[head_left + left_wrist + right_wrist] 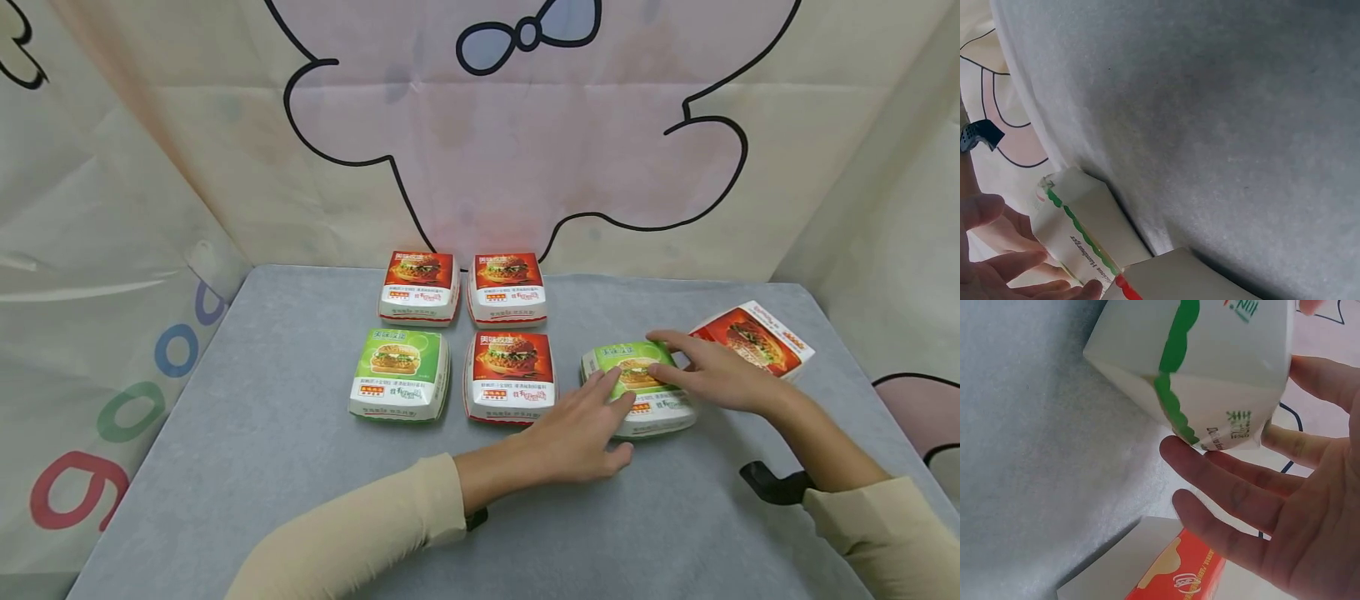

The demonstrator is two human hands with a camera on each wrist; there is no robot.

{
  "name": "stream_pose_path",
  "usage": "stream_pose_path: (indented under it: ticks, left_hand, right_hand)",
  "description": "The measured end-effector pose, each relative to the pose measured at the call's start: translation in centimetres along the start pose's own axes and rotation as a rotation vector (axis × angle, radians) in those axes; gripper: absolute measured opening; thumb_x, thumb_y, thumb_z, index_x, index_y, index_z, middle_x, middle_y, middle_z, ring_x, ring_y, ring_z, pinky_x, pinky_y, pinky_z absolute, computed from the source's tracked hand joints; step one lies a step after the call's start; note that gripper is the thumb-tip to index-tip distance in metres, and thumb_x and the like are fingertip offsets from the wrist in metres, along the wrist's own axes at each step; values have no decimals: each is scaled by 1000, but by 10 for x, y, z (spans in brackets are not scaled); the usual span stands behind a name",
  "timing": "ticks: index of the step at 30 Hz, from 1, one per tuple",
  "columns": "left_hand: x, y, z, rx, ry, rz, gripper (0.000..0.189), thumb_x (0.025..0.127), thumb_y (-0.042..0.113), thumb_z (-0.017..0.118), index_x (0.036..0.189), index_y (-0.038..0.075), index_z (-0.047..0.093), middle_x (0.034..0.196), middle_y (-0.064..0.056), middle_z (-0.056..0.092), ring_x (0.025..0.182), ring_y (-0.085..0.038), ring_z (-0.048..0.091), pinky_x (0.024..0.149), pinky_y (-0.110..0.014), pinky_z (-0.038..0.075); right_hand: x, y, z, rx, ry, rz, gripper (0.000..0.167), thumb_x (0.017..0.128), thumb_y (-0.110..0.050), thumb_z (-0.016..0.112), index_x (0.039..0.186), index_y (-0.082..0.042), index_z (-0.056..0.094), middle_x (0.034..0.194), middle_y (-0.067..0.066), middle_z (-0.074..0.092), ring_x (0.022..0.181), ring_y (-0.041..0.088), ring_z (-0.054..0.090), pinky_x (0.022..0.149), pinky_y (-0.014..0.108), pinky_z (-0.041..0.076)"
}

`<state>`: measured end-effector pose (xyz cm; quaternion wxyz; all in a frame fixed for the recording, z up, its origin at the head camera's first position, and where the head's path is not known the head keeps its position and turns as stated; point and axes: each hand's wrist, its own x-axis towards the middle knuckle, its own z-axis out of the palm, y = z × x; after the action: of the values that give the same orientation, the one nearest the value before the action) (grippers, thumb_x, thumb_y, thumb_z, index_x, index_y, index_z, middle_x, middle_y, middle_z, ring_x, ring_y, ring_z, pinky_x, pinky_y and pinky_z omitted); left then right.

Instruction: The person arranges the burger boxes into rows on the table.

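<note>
A green-topped burger box sits between my two hands on the right half of the table. My right hand holds its right side, thumb over the top and fingers around the far corner. In the right wrist view the fingers curl at the corner of this white box with a green scalloped edge. From the left, my left hand reaches over the box's near left side with spread fingers, fingertips right at its surface. The left wrist view shows the box's side beside those fingers.
Left of the hands, two red burger boxes stand at the back, with a green one and a red one before them. Another red box lies angled behind my right wrist. Grey cloth covers the table; printed curtains enclose it.
</note>
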<state>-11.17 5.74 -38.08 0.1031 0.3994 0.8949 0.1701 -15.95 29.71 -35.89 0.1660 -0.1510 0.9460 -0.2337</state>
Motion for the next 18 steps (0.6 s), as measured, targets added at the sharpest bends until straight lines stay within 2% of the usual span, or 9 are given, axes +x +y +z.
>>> stream_pose_path:
  ticks: [7,13,18]
  left_hand:
    - [2,0,-1,-24,15,-4,62,96,39,60,152,17,42,163,-7,22,147,-26,28,109,-38,41]
    - [2,-2,-1,8,-12,-10,62,97,41,60,151,16,44,163,-7,24,147,-25,27,111,-37,38]
    - [2,-3,-1,22,-22,-7,61,97,41,59,150,15,46,163,-7,25,147,-26,28,110,-38,39]
  right_hand:
    - [0,-2,3,-23,11,22,65,99,-44,59,146,-1,42,130,28,57,111,38,58,86,59,49]
    - [0,-4,3,-32,21,10,64,98,-44,60,143,-1,45,128,25,59,107,34,60,85,57,51]
    - [1,-5,3,-15,22,-2,64,99,-42,59,144,1,44,136,26,54,108,36,62,85,56,52]
